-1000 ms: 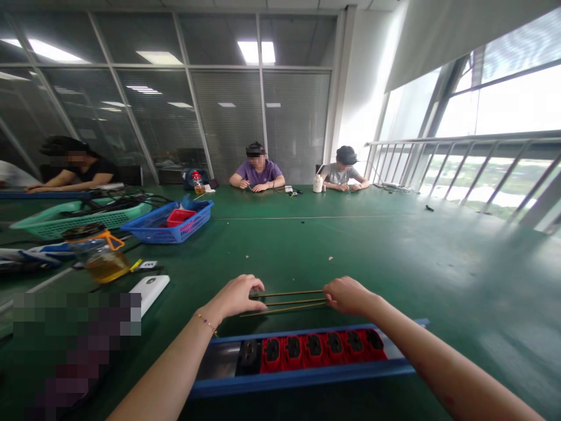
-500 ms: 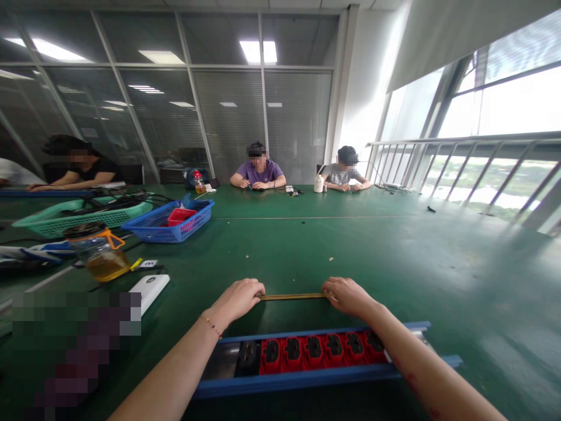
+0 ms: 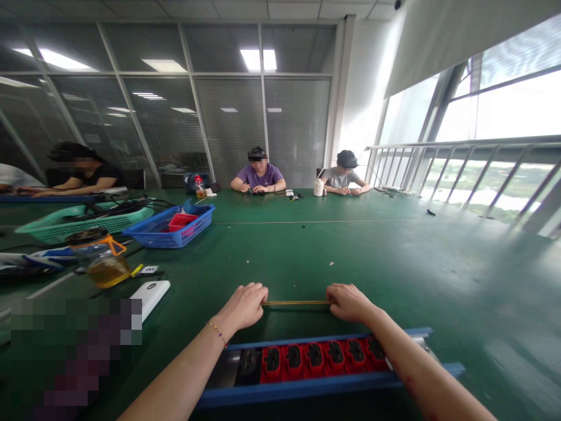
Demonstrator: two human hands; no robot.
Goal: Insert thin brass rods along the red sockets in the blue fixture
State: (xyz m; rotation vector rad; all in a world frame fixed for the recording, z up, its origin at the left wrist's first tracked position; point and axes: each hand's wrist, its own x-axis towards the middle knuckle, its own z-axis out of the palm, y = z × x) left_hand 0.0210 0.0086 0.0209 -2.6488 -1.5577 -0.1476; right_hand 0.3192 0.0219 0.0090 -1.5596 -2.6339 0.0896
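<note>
A thin yellow band [image 3: 297, 302], much like a rubber band, runs straight and level between my two hands, just above the green table. My left hand [image 3: 246, 304] grips its left end with curled fingers; a beaded bracelet circles that wrist. At the other end, the closed fingers of my right hand [image 3: 348, 300] hold it. My fingertips are mostly hidden behind the knuckles. Nearer to me, under my forearms, lies a power strip [image 3: 322, 359] with a blue frame and a row of red and black sockets. My right forearm covers part of its right end.
To the left are a blue basket [image 3: 175, 234] with a red box, a green basket [image 3: 83, 225] with black cables, a jar of amber liquid [image 3: 105, 266] and a white device [image 3: 151, 295]. Several people sit along the far side of the green table [image 3: 280, 245].
The band looked like two close strands and now shows as a narrower line. My hands keep about the same spacing. The whole view has shifted slightly.
</note>
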